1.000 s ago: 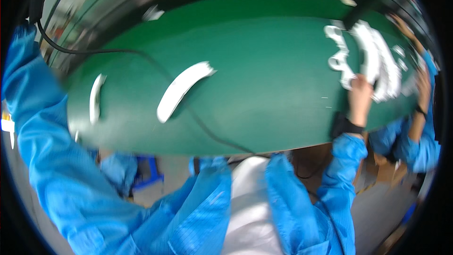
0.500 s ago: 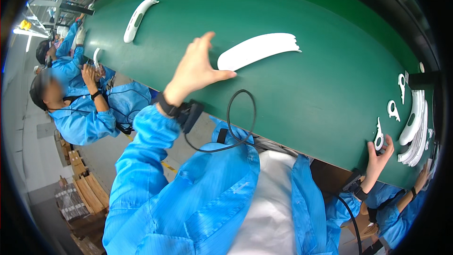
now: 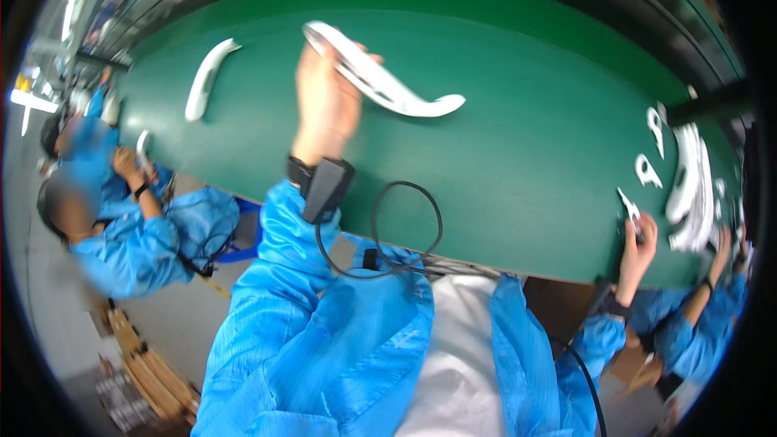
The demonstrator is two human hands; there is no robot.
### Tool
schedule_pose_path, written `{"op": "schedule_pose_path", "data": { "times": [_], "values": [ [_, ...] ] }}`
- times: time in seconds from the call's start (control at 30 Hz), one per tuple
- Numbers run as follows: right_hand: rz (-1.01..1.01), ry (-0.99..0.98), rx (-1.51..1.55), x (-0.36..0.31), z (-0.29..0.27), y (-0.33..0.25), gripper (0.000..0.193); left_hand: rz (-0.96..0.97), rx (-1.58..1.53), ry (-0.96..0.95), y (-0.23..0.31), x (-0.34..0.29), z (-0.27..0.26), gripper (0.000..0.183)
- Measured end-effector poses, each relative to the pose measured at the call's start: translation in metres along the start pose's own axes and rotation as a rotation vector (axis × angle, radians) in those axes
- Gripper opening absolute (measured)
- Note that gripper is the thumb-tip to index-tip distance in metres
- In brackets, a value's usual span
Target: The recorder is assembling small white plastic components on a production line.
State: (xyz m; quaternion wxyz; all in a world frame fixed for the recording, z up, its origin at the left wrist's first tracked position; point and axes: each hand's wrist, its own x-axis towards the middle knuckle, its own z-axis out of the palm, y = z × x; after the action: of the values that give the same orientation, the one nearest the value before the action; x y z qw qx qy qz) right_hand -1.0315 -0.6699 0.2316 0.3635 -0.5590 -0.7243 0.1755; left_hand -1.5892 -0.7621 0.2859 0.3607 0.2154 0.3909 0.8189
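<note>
My left hand (image 3: pixel 328 101) is closed round one end of a long white curved plastic shell (image 3: pixel 388 91), held up over the table. The shell's hollow inner side shows, and its other end points right. At the right, near the table's front edge, my right hand (image 3: pixel 638 247) pinches a small white plastic piece (image 3: pixel 628 205) with a thin pointed end. My fingers hide its lower part. Two small white ring-ended pieces, a nearer one (image 3: pixel 646 170) and a farther one (image 3: pixel 655 129), lie just beyond my right hand.
The green table (image 3: pixel 502 194) runs across the view. Another white shell (image 3: pixel 207 81) lies at the left, and a stack of white shells (image 3: pixel 692 194) at the right end. Co-workers in blue sit at the left (image 3: pixel 121 226) and right (image 3: pixel 688 324). A black cable (image 3: pixel 441 226) loops before me.
My left hand has taken hold of the large white shell, lifted it and turned it over. My right hand has picked up the small ring-ended piece and tilted it. The view has shifted.
</note>
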Motion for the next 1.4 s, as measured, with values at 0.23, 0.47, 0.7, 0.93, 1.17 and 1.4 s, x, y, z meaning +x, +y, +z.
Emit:
{"op": "schedule_pose_path", "data": {
  "times": [0.23, 0.47, 0.7, 0.93, 1.17, 1.4],
  "values": [
    [-0.043, -0.096, -0.250, 0.014, 0.000, -0.036, 0.017, 0.178, 1.261, -1.093, -0.026, 0.032, 0.094, 0.030],
    [-0.143, -0.181, -0.295, 0.022, 0.020, -0.097, 0.018, 0.497, 1.528, -0.867, -0.053, 0.003, 0.068, 0.032],
    [-0.564, -0.092, -0.144, 0.024, 0.111, -0.206, 0.011, 0.401, 1.065, -0.760, -0.042, -0.007, 0.036, 0.030],
    [-0.514, -0.159, -0.078, 0.020, 0.177, -0.222, 0.010, 0.387, 1.133, -0.927, -0.047, -0.015, 0.051, 0.030],
    [-0.457, -0.245, -0.075, 0.012, 0.187, -0.231, 0.011, 0.350, 1.442, -0.925, -0.050, -0.018, 0.051, 0.015],
    [-0.450, -0.178, 0.013, 0.010, 0.187, -0.230, 0.012, 0.505, 1.295, -0.910, -0.052, -0.017, 0.051, 0.017]
  ]
}}
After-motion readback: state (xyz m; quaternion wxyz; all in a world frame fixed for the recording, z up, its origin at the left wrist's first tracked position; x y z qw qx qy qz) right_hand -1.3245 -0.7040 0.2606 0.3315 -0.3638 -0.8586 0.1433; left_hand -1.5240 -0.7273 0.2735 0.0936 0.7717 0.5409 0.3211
